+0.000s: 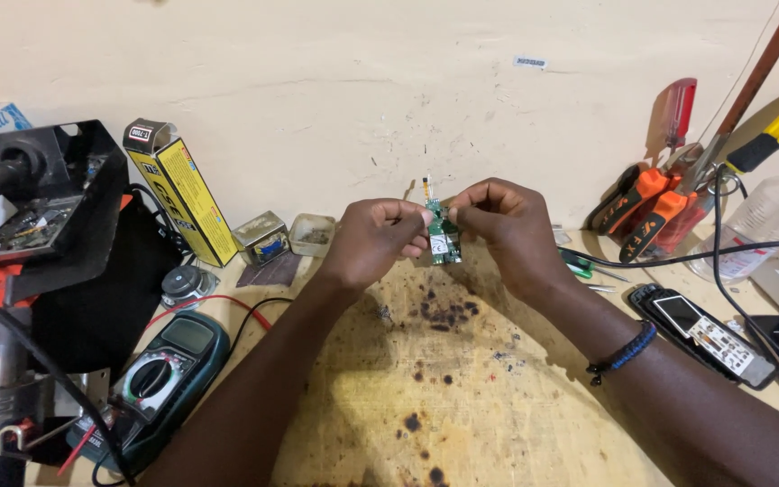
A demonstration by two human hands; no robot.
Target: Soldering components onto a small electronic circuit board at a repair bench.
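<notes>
Pinching from both sides, the left hand [373, 239] and the right hand [507, 230] hold a small green circuit board [444, 236] upright between them, raised just above the far middle of the surface [462, 397]; the fingers [405, 216] of each hand are clenched on the board's edges, and a thin orange ribbon strip [427, 185] sticks up from its top. The board is a narrow rectangle with a pale square patch on its face. A dark braided bracelet [624, 353] circles the right wrist. The surface is worn yellowish wood, rough and dotted with dark burn marks and stains. To the left lie a green multimeter [160, 374] with a round dial and red leads, a tall yellow and black box [182, 191], 2 small square containers [286, 236] and a black metal stand [51, 203]. To the right sit orange-handled pliers [655, 209], a red-handled screwdriver [678, 113], a clear plastic bottle [773, 216], a black cable [678, 260] and an opened phone [701, 329] showing its pale inner board. Behind everything stands a cream plaster wall [362, 81], scuffed and scratched.
</notes>
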